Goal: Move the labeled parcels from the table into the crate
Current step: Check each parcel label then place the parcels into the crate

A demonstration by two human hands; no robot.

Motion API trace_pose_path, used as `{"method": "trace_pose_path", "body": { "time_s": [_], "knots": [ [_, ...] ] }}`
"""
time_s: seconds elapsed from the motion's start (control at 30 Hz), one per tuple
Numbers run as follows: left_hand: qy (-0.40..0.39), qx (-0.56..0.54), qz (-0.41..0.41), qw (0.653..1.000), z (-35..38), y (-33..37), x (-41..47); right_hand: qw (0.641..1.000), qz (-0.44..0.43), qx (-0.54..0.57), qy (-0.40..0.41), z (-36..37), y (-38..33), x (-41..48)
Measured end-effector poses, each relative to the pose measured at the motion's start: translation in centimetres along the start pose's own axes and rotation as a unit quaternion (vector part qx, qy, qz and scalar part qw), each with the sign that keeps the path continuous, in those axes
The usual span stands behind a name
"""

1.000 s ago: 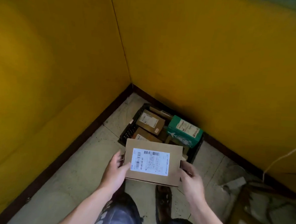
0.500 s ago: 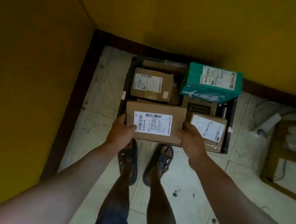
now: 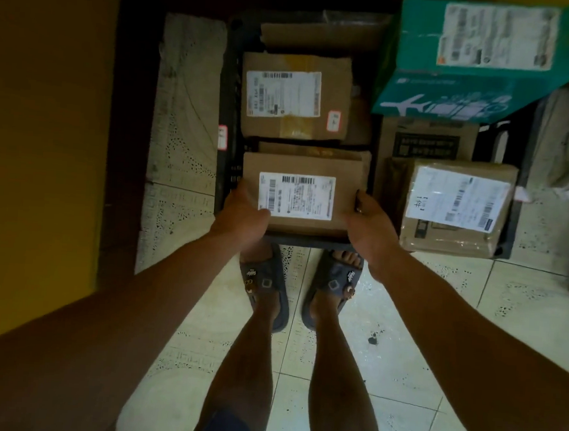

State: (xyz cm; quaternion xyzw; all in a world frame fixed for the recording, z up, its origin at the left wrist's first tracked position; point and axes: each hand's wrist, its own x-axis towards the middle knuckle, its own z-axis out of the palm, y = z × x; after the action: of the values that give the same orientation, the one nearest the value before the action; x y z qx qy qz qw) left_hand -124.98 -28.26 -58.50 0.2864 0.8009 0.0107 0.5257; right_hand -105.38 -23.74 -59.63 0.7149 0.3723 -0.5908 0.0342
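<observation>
1. Flat brown cardboard parcel with a white barcode label (image 3: 299,164): label up, roughly level, over the near-left part of the black plastic crate (image 3: 229,112).
2. Left hand (image 3: 243,212) grips the parcel's left edge, with the thumb on top at the label's lower-left corner. The fingers are hidden under the parcel.
3. Right hand (image 3: 371,220) grips the right edge, fingers wrapped below. Both hands are clamped on the parcel.
4. Can't tell whether the parcel is resting on the load or is held just above it. An edge of another brown cardboard piece (image 3: 313,150) shows right behind it, lower down.
5. Crate contents around it:
   - Far-left slot: taped brown cardboard box with a white label and a small red-edged sticker (image 3: 297,96).
   - Far side, against the crate wall: plain flat cardboard sheet (image 3: 321,34).
   - Far right: teal carton with a white label and a plane graphic (image 3: 469,60), sitting highest and tilted.
   - Below the teal carton: brown box with a black printed panel (image 3: 427,140).
   - Near right: tape-wrapped brown parcel with a large white label (image 3: 456,209), close beside the right hand.
6. The crate is nearly full. The space between the taped box and the wrapped parcel is tight.
7. The crate sits on a pale tiled floor (image 3: 401,355) in the corner of a yellow wall (image 3: 41,134). The toes of the grey slippers (image 3: 265,287) are right at the crate's near rim.
</observation>
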Motion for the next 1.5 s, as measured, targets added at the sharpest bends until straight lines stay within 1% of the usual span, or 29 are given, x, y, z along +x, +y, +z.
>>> {"method": "trace_pose_path", "body": {
  "time_s": [0.27,0.33,0.5,0.57,0.7,0.8,0.87,0.97,1.1,1.2,1.3,1.4,1.5],
  "knots": [
    [0.002,0.013,-0.038,0.999,-0.6,1.0,0.6,0.996,0.001,-0.079,-0.029,0.4,-1.0,-0.1],
    [0.001,-0.001,-0.043,0.999,-0.7,1.6,0.0,0.998,0.002,-0.061,-0.032,-0.1,-1.2,-1.0],
    [0.035,-0.039,-0.044,0.998,-1.7,3.7,-4.2,0.999,-0.029,-0.035,0.007,-2.6,-2.8,-5.6],
    [0.031,-0.066,-0.032,0.997,-2.1,4.9,-6.5,0.999,-0.02,-0.032,-0.001,-3.7,-3.5,-7.8],
    [-0.025,-0.187,0.017,0.982,-4.3,9.8,-13.2,0.999,-0.028,0.0,0.024,-7.5,-6.4,-14.3],
    [-0.062,-0.186,0.066,0.978,-6.0,13.1,-19.2,0.998,-0.03,0.019,0.053,-11.0,-8.2,-20.8],
    [-0.073,-0.191,0.098,0.974,-7.1,15.3,-23.2,0.996,-0.047,0.031,0.075,-13.4,-9.0,-25.2],
    [-0.089,-0.189,0.14,0.968,-8.5,18.8,-29.2,0.989,-0.062,0.078,0.113,-16.9,-9.7,-32.1],
    [-0.13,-0.198,0.19,0.953,-8.7,22.9,-35.5,0.971,-0.086,0.12,0.188,-21.4,-9.1,-39.9],
    [-0.158,-0.176,0.221,0.946,-7.2,26.5,-39.2,0.954,-0.095,0.152,0.24,-25.2,-7.5,-44.2],
    [-0.181,-0.135,0.261,0.939,-3.9,30.2,-43.4,0.938,-0.097,0.2,0.267,-29.0,-4.7,-48.2],
    [-0.201,-0.113,0.3,0.926,0.7,33.6,-48.0,0.921,-0.108,0.24,0.288,-33.0,-0.8,-51.9],
    [-0.226,-0.114,0.315,0.915,6.6,36.4,-52.5,0.898,-0.121,0.285,0.312,-37.6,4.4,-55.0]
  ]
}}
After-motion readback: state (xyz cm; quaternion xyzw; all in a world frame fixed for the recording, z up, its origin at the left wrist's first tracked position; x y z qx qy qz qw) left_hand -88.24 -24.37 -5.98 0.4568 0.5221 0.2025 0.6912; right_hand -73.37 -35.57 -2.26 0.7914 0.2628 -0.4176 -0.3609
